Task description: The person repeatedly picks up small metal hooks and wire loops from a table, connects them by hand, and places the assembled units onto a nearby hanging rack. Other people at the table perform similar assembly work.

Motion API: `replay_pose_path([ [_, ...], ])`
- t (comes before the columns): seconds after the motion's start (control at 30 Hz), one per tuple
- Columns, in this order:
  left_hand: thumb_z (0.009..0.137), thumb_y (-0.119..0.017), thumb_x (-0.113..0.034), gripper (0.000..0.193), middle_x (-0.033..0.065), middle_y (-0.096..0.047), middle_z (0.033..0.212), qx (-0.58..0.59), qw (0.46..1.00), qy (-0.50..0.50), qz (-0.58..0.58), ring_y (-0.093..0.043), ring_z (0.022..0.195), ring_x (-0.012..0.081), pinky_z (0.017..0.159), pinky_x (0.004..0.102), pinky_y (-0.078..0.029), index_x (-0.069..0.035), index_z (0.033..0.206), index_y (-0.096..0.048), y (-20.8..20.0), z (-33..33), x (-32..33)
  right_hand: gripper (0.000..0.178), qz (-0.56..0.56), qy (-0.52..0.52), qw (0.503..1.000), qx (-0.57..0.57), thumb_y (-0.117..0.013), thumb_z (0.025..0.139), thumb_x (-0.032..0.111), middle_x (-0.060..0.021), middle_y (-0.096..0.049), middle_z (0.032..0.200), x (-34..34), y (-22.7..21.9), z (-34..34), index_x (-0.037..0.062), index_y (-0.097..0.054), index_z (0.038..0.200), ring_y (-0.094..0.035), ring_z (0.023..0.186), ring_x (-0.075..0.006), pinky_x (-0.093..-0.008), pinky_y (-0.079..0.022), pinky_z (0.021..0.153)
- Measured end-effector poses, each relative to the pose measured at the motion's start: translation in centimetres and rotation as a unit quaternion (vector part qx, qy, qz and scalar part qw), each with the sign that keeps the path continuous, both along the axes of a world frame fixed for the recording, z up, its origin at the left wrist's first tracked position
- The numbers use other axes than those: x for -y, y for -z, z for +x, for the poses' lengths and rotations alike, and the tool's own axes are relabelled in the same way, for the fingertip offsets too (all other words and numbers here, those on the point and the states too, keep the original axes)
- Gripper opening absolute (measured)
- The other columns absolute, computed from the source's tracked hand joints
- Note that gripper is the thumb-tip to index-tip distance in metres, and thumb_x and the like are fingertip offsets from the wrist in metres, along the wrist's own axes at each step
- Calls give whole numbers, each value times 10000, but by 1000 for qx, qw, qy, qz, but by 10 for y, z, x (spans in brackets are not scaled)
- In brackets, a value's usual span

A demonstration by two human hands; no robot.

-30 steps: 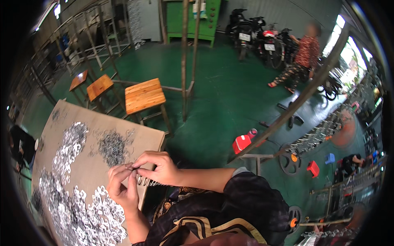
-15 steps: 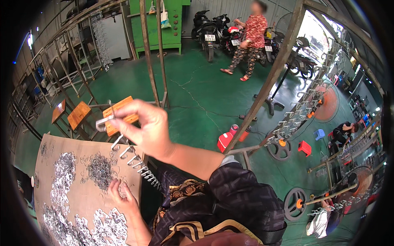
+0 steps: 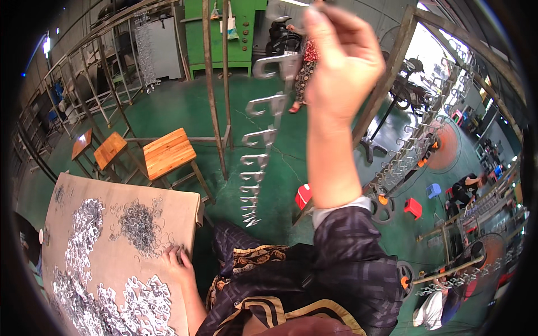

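Green floor [image 3: 188, 106] behind; right hand [image 3: 348, 70] pinches hook chain [image 3: 262, 135] aloft: apparently holding step, next move likely needs steadiness. Left hand [image 3: 179, 262] half-curled, contents unclear, by table's [image 3: 178, 210] right edge.

Black top [image 3: 358, 280], faint grey geometric print; gold-and-black neckline trim [image 3: 320, 303]; pale grey cuff [image 3: 339, 212] on right sleeve [image 3: 352, 238]; ornate gold-brown panel [image 3: 255, 259]; left hand [image 3: 179, 263], right hand [image 3: 344, 73] bare
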State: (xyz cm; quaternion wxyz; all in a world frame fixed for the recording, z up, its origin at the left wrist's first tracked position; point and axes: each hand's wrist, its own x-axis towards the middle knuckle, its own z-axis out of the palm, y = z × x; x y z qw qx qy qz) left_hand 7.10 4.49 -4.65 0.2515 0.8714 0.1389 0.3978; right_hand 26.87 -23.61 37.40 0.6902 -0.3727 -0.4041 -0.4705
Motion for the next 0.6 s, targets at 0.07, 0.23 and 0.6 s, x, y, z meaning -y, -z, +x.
replay_pose_path([
  [0.07, 824, -633, -24, 152, 158, -579, 1046, 0, 1000, -6, -15, -543, 1010, 369, 877, 465, -442, -29, 975, -617, 1, -1, 0, 177, 29, 123, 992, 5, -758, 793, -27, -105, -708, 872, 26, -10, 5, -35, -684, 953, -672, 769, -139, -244, -550, 742],
  [0.23, 808, -636, -4, 121, 158, -584, 1019, 6, 999, -27, -32, -553, 978, 365, 860, 456, -451, -26, 926, -628, -2, -1, -1, 198, 19, 201, 979, 16, -766, 786, -24, -116, -712, 886, 75, -28, -11, -50, -690, 967, -676, 781, -152, -256, -547, 758],
  [0.6, 772, -660, -29, 89, 144, -593, 977, 2, 998, -39, -43, -546, 934, 354, 826, 444, -448, -33, 860, -653, -2, -5, -4, 201, 6, 368, 930, -16, -725, 831, -24, -167, -709, 977, 221, -39, -21, -103, -676, 1009, -690, 890, -198, -282, -562, 857],
])
